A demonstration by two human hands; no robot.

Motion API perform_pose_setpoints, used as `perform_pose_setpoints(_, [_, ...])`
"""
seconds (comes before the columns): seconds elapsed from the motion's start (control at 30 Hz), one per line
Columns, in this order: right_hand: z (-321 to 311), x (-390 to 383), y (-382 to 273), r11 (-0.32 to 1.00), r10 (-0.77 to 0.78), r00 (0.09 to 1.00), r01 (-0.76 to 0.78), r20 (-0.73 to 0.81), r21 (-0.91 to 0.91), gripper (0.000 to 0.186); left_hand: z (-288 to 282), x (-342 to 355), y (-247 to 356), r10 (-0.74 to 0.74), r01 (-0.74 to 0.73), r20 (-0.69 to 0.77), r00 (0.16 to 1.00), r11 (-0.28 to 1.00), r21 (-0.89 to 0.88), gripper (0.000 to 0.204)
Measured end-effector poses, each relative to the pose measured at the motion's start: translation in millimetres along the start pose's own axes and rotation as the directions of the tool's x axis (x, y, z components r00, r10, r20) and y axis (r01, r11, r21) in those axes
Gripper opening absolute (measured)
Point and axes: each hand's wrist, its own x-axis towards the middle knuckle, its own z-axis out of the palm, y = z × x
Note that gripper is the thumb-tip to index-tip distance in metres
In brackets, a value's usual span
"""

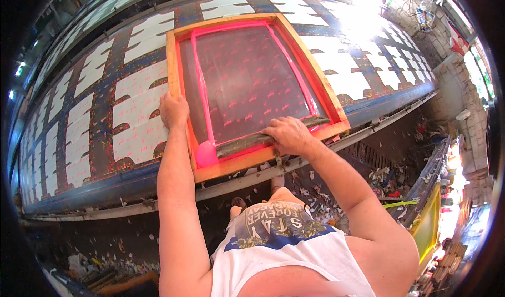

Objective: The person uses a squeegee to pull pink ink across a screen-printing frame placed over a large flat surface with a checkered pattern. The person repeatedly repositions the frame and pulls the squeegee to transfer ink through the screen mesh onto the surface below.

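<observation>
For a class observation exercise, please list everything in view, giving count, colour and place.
Wooden frame: 1, orange-brown, on the table
Mesh: 1, dark with pink marks, inside the frame
Squeegee: 1, dark, across the frame's near end
Pink streaks: 2 long ones, along the mesh's sides
Table: 1, dark with blue edge, beneath the frame
White pieces: many, in rows on the table
Scraps: many, mixed colours, floor
Yellow frame: 1, yellow, lower right
Shirt: 1, white with print, on the person
Left hand: 1, bare, on the wooden frame's left side
Right hand: 1, bare, on the squeegee
</observation>
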Motion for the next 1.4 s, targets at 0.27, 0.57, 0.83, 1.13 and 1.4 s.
perform_pose_setpoints(0.27, [16.8, -30.8, 24.8, 0.948, -0.227, 0.958, 0.259, -0.176, 0.188, 0.06, 7.0, 5.0, -0.7, -0.025, 0.033, -0.042, 0.999, 0.976, 0.215, 0.06])
perform_pose_setpoints(0.57, [-16.1, -82.4, 185.7, 0.929, 0.094, 0.906, 0.07, -0.412, 0.364, 0.038, 2.0, -1.1, 12.7, -0.07, 0.097, -0.084, 0.994, 0.911, 0.4, 0.06])
perform_pose_setpoints(0.83, [15.7, -66.4, 272.6, 0.857, 0.481, 0.785, -0.325, -0.392, 0.401, 0.059, 2.9, 10.1, 4.7, -0.12, 0.139, -0.071, 0.99, 0.875, 0.463, 0.063])
perform_pose_setpoints(1.13, [19.6, 7.6, 292.2, 0.779, 0.589, 0.778, -0.477, -0.216, 0.406, 0.08, -8.7, 6.6, -3.5, -0.105, 0.106, -0.015, 0.994, 0.973, 0.207, 0.048])
perform_pose_setpoints(1.4, [6.7, 25.0, 290.6, 0.796, 0.58, 0.781, -0.482, -0.233, 0.367, 0.078, -8.0, 11.6, -18.9, -0.16, 0.158, 0.035, 0.986, 0.985, 0.063, 0.043])
